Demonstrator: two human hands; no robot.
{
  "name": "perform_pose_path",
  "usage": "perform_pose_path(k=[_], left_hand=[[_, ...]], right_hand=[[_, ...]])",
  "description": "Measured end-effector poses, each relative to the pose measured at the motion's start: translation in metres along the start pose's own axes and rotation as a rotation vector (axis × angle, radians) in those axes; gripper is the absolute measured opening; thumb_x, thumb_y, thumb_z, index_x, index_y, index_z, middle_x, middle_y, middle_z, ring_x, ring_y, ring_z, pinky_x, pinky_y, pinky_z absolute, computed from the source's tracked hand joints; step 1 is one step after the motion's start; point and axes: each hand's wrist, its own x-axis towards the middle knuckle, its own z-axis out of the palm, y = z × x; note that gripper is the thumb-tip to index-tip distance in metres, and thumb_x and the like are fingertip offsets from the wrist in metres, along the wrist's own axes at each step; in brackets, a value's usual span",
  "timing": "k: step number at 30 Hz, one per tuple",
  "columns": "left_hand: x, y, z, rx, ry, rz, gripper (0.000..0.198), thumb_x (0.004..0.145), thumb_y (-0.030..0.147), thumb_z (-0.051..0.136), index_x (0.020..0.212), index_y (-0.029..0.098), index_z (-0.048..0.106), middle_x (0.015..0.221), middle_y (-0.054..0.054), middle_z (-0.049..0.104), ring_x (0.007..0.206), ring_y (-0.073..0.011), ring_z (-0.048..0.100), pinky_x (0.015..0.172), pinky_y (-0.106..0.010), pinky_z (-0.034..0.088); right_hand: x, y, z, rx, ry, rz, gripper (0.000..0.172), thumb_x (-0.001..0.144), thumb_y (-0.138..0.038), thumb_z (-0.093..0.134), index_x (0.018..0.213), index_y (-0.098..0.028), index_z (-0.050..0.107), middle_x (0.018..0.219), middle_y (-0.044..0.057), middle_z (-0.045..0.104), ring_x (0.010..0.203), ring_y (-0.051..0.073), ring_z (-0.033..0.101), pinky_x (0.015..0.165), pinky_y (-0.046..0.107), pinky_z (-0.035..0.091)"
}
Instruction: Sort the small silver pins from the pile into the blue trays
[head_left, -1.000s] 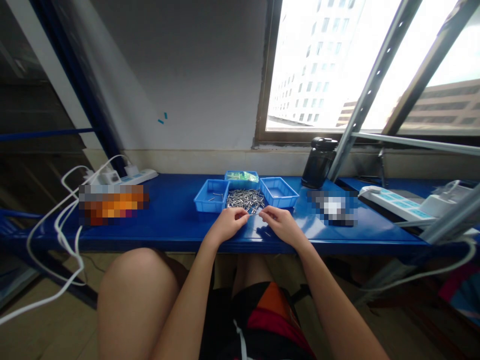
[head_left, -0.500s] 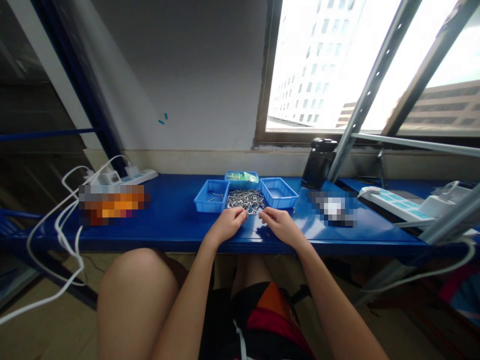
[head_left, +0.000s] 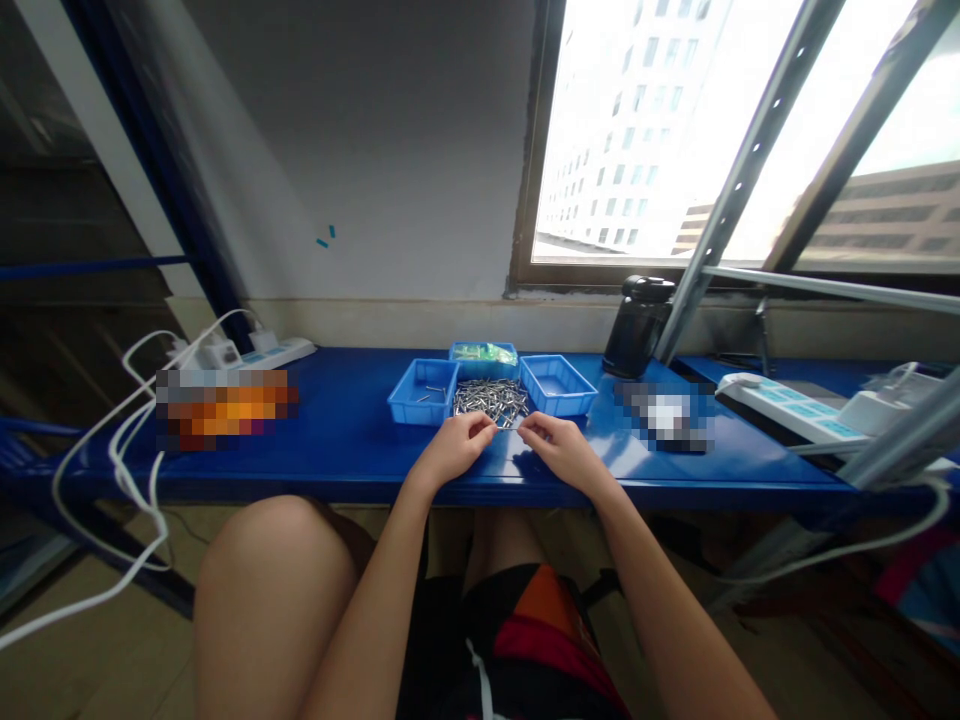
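Over the front of the blue table, my left hand (head_left: pixel 466 441) and my right hand (head_left: pixel 553 444) face each other, fingers pinched. A thin silver metal fastener (head_left: pixel 507 430) spans the small gap between their fingertips; too little of it shows to tell screw from rivet. Just beyond the hands lies a loose pile of similar metal fasteners (head_left: pixel 491 398). Left of the pile stands a blue tray (head_left: pixel 410 410) with a few fasteners inside. Another blue tray (head_left: pixel 564 404) is to the right. Behind the pile, a third blue tray (head_left: pixel 484 369) holds green-tinted plastic packaging (head_left: pixel 484 354).
On the blue table (head_left: pixel 337 450), a blurred orange item (head_left: pixel 232 405) and a power strip with white cables (head_left: pixel 277 355) are at left. At right are a black bottle (head_left: pixel 637 325), a blurred dark item (head_left: pixel 667 415), a metal post (head_left: pixel 720 230) and another power strip (head_left: pixel 795 408).
My hands have barely moved. The thin fastener between the fingertips now shows more clearly as a line from one hand to the other. Trays and pile look the same.
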Motion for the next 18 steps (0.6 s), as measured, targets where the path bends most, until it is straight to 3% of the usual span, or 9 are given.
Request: perform_pose_path(k=[18], left_hand=[[0.0013, -0.0047, 0.0024, -0.046, -0.001, -0.019, 0.018, 0.077, 0.031, 0.052, 0.08, 0.015, 0.061, 0.074, -0.002, 0.063, 0.07, -0.0152, 0.057, 0.064, -0.025, 0.043]], right_hand=[[0.0, 0.002, 0.0003, 0.017, 0.001, -0.008, 0.018, 0.08, -0.033, 0.051, 0.078, -0.018, 0.061, 0.068, 0.001, 0.062, 0.065, 0.014, 0.056, 0.062, 0.025, 0.043]])
